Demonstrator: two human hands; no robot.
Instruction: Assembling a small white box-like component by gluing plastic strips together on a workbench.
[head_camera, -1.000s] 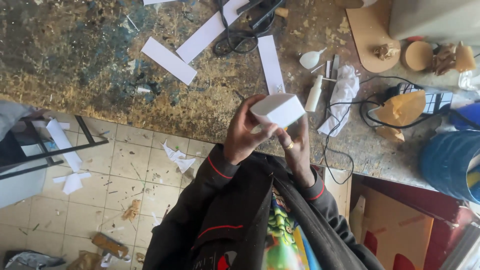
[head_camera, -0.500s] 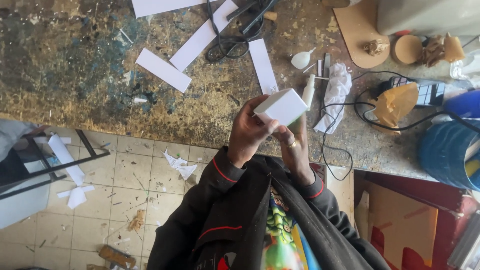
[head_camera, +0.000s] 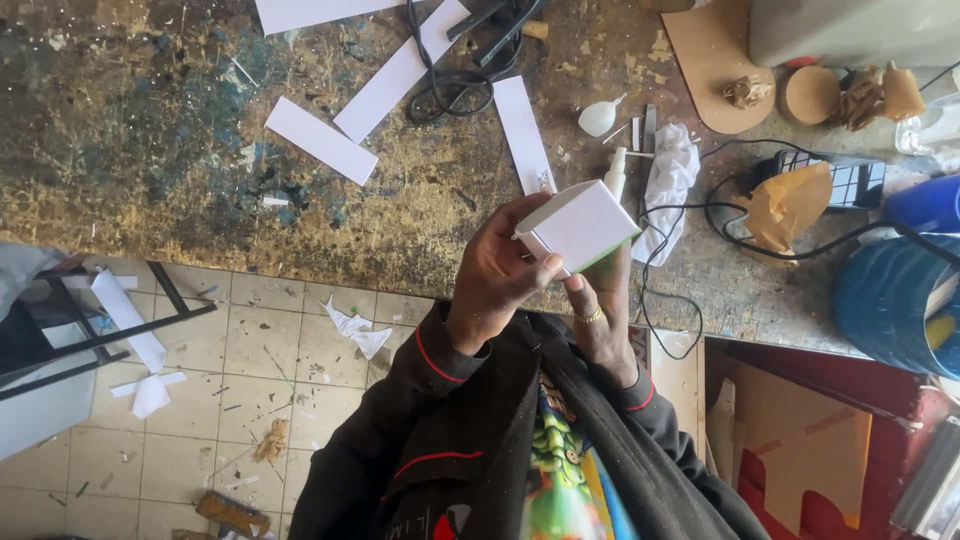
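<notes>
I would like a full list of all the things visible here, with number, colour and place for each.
box: one, white, held above the bench edge
paper strips: four, white, on the bench, upper middle
cable: one, black, coiled among the strips
cloth: one, white, crumpled right of the box
small bottle: one, white, lying above the cloth
board: one, tan, top right
bucket: one, blue, right edge
paper scraps: several, white, on the tiled floor
left hand: fingers grip the box's left side
right hand: ringed, supports the box underneath
</notes>
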